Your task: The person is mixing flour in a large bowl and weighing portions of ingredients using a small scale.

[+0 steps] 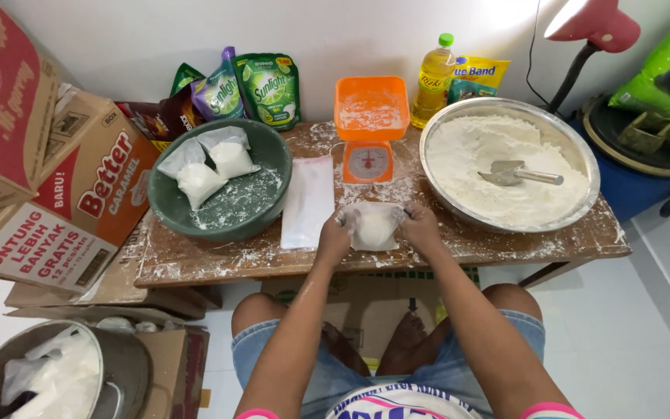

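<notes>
Holding the small flour bag (374, 227) at 6 o'clock on the tabletop (219, 264), our left hand (333, 235) and right hand (420, 227) each keep a grip clamped on a top corner; uneven pull may tip it, spilling flour toward the plastic sheets (308, 200) at 9 o'clock

A low wooden table (505, 247), dusted with flour, carries everything. At its left end sits a green bowl (269, 151); a flat stack of clear plastic bags (308, 203) lies just right of it. An orange kitchen scale (371, 128) stands at the middle of the back edge. A wide metal basin (583, 167) of flour fills the right end. Near the front edge, at the middle, rests a small flour-filled bag (375, 229). Along the back edge stand green pouches (269, 89) and an oil bottle (433, 77).
</notes>
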